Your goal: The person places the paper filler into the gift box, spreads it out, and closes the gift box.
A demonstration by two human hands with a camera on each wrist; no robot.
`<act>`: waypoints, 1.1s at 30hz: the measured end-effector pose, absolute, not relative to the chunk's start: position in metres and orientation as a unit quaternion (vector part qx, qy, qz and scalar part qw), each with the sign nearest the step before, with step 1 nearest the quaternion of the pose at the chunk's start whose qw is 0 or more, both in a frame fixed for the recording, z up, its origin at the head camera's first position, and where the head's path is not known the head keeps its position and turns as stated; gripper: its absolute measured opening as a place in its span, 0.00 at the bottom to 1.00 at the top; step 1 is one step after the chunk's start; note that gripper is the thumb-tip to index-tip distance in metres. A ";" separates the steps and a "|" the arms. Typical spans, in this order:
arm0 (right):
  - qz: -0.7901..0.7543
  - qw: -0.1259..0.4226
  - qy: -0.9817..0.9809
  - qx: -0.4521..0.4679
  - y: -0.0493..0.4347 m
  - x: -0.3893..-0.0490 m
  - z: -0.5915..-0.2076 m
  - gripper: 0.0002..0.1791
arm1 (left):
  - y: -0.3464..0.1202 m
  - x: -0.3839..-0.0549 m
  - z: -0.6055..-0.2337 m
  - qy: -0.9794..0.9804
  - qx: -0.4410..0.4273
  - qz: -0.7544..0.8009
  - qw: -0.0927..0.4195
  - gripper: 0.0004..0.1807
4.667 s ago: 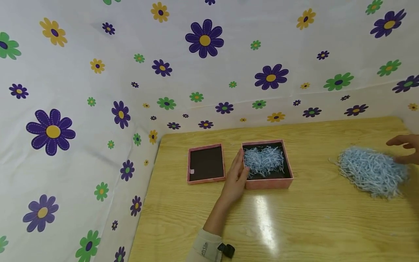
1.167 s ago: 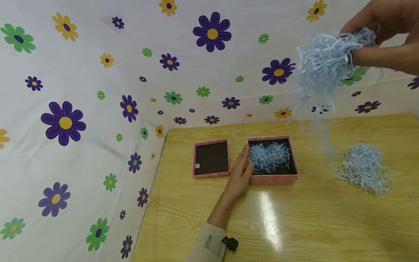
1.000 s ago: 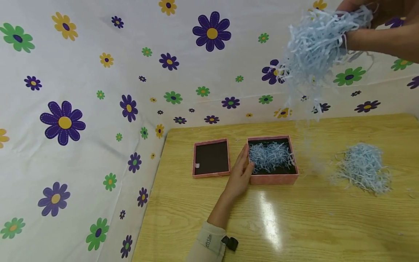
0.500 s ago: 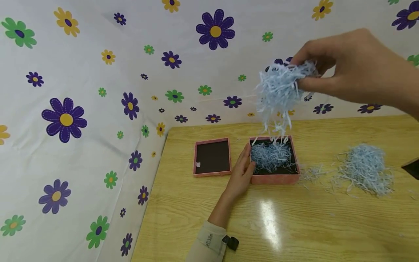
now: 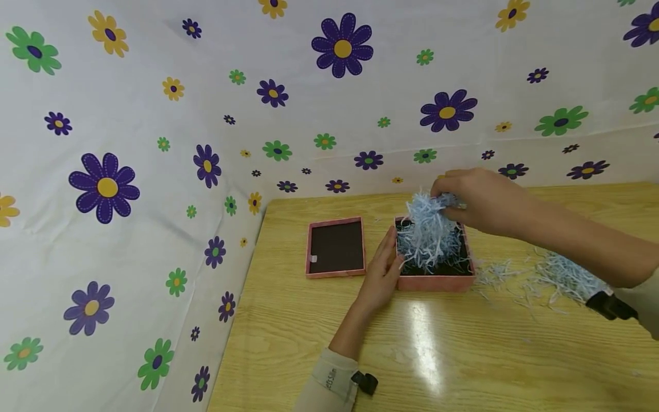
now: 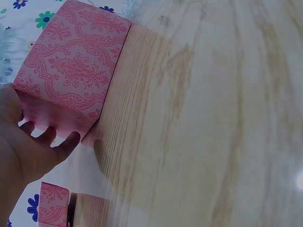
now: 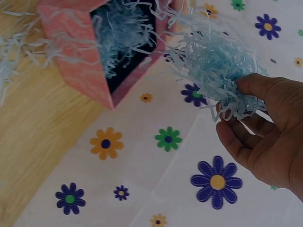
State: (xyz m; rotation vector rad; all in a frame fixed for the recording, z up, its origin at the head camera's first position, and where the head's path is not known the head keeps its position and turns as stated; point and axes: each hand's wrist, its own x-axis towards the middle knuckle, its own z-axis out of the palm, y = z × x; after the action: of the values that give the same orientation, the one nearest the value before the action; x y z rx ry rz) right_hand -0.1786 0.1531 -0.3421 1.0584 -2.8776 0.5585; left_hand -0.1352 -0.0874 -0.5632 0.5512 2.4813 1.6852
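Note:
A pink patterned box (image 5: 436,283) with a black inside stands on the table, with light blue shredded paper in it. My left hand (image 5: 380,281) rests against the box's left side, fingers stretched along the wall and thumb at the front corner. In the left wrist view those fingers (image 6: 45,137) touch the box's side. Over the back of the box, my right hand (image 5: 481,200) pinches a bunch of shredded paper (image 5: 426,220) between thumb and fingers; loose strands hang into the box. In the right wrist view the held bunch (image 7: 218,66) is beside the box opening.
Left of the box lies its shallow pink lid (image 5: 337,247), black side up. A pile of shredded paper (image 5: 568,276) sits to the right, partly hidden by my right forearm. Stray strands (image 5: 496,273) lie between box and pile. Flower-printed sheeting (image 5: 381,103) stands behind the table (image 5: 463,343).
My right hand gathered shredded paper from the pile, raised it, then brought it left and down over the box. Some strands fell on the table. My left hand stayed at the box.

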 end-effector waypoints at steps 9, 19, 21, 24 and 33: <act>0.142 -0.031 -0.916 0.374 0.150 -0.184 -0.405 0.16 | -0.088 -0.134 -0.561 0.810 0.176 0.557 0.050 0.35; 0.217 -0.141 -0.869 0.421 0.122 -0.180 -0.441 0.16 | -0.088 -0.133 -0.558 0.812 0.172 0.556 0.051 0.35; 0.242 -0.164 -0.854 0.430 0.118 -0.181 -0.448 0.16 | -0.088 -0.133 -0.559 0.813 0.172 0.554 0.050 0.35; 0.254 -0.187 -0.839 0.444 0.115 -0.182 -0.459 0.17 | -0.088 -0.134 -0.560 0.814 0.174 0.553 0.047 0.35; 0.242 -0.234 -0.831 0.443 0.112 -0.188 -0.482 0.22 | -0.087 -0.135 -0.565 0.811 0.178 0.555 0.044 0.35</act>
State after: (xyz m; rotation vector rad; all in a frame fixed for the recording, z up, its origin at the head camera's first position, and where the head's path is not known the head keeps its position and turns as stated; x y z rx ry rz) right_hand -0.1878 0.1116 -0.4818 1.6464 -3.0892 0.9004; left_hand -0.1355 -0.0871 -0.5653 0.5454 2.4801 1.6976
